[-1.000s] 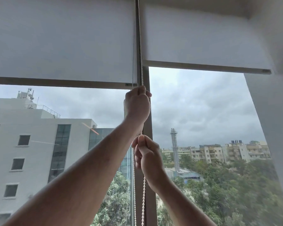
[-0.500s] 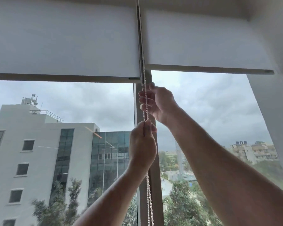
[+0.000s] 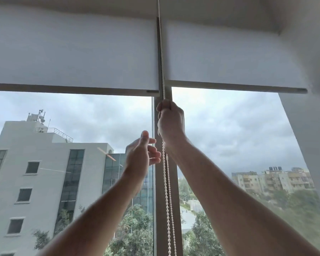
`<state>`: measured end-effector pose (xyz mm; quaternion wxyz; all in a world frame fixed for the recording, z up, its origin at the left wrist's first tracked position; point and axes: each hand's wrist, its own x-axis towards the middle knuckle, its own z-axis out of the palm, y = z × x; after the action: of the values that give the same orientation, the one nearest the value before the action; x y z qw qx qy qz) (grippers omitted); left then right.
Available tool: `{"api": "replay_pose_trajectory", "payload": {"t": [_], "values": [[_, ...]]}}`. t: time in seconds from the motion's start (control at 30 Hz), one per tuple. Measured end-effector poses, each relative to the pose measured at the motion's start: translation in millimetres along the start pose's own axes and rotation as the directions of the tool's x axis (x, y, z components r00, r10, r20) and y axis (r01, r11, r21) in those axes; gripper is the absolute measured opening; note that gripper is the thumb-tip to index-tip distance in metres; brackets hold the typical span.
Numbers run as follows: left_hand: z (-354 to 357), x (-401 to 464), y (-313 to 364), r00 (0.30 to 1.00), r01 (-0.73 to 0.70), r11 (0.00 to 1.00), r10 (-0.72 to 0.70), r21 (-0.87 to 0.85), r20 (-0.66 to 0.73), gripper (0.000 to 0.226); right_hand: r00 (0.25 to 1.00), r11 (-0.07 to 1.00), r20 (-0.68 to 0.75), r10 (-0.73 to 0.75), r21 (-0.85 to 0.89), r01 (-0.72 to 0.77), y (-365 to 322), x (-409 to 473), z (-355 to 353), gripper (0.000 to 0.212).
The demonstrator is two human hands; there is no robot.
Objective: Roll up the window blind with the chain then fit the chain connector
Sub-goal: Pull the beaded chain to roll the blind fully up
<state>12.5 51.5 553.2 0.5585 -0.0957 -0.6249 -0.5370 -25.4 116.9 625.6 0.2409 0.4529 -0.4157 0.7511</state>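
Two blinds up top: left blind (image 3: pixel 72 52) has its bottom rail a touch lower than the right blind (image 3: pixel 235 52), both already raised well up the glass, so rolling looks mostly done but not finished.

Left hand (image 3: pixel 142 156) is free: fingers loose and spread, palm turned toward the chain, holding nothing, just beside the strands and not touching them.

Bead chain (image 3: pixel 167 191) hangs as two strands down the mullion (image 3: pixel 162 209) between the panes and runs up through the gap between the blinds. A longer oblong piece sits on one strand just below the right fist, probably the chain connector (image 3: pixel 167 157); too small to be sure.

Right hand (image 3: pixel 171 122) is closed round the chain high up, just under the rails, thumb on top.

Doing this step well, my read:
- Pull straight down along the mullion, not outward, so beads stay seated in the clutch.
- Left hand should take the same strand below the right before the right lets go.
- Can't tell which strand raises which blind from here.
- Watch that connector: it may jam at the top.
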Motion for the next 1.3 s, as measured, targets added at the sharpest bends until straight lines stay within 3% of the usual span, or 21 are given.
{"api": "replay_pose_trajectory", "payload": {"t": [0.23, 0.37, 0.47, 0.67, 0.83, 0.93, 1.2, 1.3], "values": [[21.8, 27.3, 53.9, 0.988, -0.155, 0.987, 0.154, 0.05, 0.013, 0.03, 0.995, 0.998, 0.087, -0.047, 0.043, 0.043, 35.2, -50.8, -14.5, 0.05], [42.2, 40.9, 68.1, 0.997, -0.076, 0.997, 0.076, -0.008, 0.027, 0.022, 0.996, 0.997, 0.09, -0.025, 0.077, 0.018, 67.6, -76.4, -20.2, 0.032], [45.3, 43.7, 59.0, 1.0, -0.025, 1.0, 0.025, -0.007, -0.003, 0.025, 0.99, 0.996, 0.14, -0.014, 0.084, 0.003, 78.0, -90.0, -30.2, 0.036], [47.8, 39.7, 36.6, 0.97, -0.193, 0.96, 0.218, 0.202, -0.11, 0.035, 0.956, 0.976, 0.272, 0.112, 0.152, -0.158, 78.4, -90.3, -40.9, 0.047], [42.6, 28.8, 23.9, 0.96, -0.244, 0.928, 0.273, 0.283, -0.066, 0.037, 0.972, 0.98, 0.173, 0.156, 0.099, -0.175, 61.3, -56.4, -54.6, 0.052], [42.4, 10.2, -0.3, 0.964, -0.249, 0.937, 0.263, 0.246, -0.027, 0.036, 0.975, 0.978, 0.127, 0.181, 0.08, -0.192, 41.3, -23.9, -55.5, 0.052], [40.4, -24.1, -41.6, 0.962, -0.272, 0.941, 0.273, 0.203, 0.022, 0.035, 0.931, 0.927, 0.241, 0.275, 0.189, -0.323, -13.9, 23.5, -34.0, 0.039], [38.4, -26.3, -35.9, 0.954, -0.297, 0.931, 0.298, 0.214, 0.029, 0.036, 0.95, 0.935, 0.173, 0.26, 0.201, -0.293, -14.7, 25.3, -23.3, 0.03]]}}
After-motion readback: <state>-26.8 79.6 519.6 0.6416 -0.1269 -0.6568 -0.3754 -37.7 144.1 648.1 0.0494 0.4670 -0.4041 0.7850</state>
